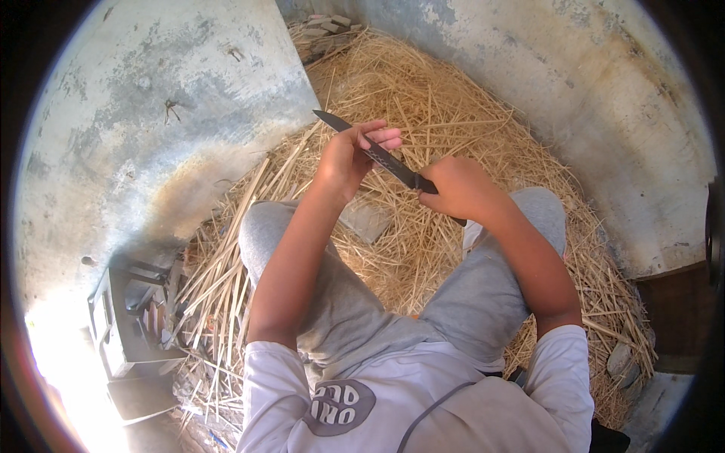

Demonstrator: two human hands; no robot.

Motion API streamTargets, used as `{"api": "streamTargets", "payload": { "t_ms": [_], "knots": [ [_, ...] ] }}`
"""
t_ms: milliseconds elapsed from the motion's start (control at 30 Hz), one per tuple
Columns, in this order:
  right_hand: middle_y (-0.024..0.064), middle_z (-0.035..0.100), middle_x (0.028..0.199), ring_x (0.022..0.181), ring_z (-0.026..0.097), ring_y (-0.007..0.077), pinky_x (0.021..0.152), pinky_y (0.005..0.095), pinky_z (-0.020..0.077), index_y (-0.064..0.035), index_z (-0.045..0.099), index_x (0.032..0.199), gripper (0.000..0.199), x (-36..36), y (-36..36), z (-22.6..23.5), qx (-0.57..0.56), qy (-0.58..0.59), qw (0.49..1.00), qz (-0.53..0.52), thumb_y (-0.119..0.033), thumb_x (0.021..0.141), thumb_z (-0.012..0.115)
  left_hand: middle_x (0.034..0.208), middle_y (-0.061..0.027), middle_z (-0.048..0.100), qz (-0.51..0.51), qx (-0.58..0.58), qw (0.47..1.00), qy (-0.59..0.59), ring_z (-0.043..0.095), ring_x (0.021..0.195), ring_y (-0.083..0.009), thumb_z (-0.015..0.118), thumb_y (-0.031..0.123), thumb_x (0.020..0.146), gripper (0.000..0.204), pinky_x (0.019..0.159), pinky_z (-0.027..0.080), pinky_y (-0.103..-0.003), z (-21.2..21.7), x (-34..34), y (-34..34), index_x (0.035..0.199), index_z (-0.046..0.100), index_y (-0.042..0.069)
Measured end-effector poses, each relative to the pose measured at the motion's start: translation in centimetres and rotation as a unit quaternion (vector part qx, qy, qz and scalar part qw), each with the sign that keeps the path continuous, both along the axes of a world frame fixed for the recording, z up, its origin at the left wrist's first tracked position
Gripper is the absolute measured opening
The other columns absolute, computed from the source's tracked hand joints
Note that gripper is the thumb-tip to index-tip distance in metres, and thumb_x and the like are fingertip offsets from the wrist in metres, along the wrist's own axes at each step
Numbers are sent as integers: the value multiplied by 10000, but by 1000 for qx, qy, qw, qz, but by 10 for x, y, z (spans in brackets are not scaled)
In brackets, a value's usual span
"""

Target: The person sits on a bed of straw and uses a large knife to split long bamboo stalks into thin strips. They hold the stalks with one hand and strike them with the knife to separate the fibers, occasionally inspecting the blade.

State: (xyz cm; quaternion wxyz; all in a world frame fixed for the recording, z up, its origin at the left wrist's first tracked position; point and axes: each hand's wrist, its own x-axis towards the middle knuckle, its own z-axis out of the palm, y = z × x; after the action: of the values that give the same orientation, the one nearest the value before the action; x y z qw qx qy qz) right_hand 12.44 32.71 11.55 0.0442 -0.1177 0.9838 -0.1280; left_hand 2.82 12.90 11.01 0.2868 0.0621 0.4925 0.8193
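Observation:
A long dark knife (394,165) slants across in front of me, its pointed tip up to the left. My right hand (461,185) is wrapped round its black handle, and the handle's end shows below the fist. Farther up the blade, my left hand (352,156) has the flat steel between thumb and fingers, with some fingertips stretched out to the right past it. The tip sticks out beyond that hand. Both hands are above the gap between my bent knees, over loose straw-coloured strips (423,98).
Stained, peeling walls (574,98) stand to the right and left. A grey stone slab (366,220) lies between my legs. Long pale strips (215,302) are heaped by my left knee, next to a grey box-like frame (124,332). Broken bricks (328,26) lie at the back.

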Motion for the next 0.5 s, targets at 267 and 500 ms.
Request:
{"api": "streamTargets", "payload": {
  "t_ms": [267,500],
  "knots": [
    [151,672,740,727,681,341,668,456,526,-54,719,864,232,0,0,0,-12,2,1000,2,-271,786,690,1229,-251,610,-1,15,1000,-11,624,1120,-319,364,10,775,624,1059,438,-473,-1,0,1,1383,386,-129],
    [154,674,770,747,681,345,680,457,526,-55,718,878,240,0,0,-1,-5,0,1000,7,-276,788,692,1241,-249,595,0,-2,1000,3,593,1162,-334,402,42,739,667,1076,427,-479,3,3,0,1384,387,-129]
  ]
}}
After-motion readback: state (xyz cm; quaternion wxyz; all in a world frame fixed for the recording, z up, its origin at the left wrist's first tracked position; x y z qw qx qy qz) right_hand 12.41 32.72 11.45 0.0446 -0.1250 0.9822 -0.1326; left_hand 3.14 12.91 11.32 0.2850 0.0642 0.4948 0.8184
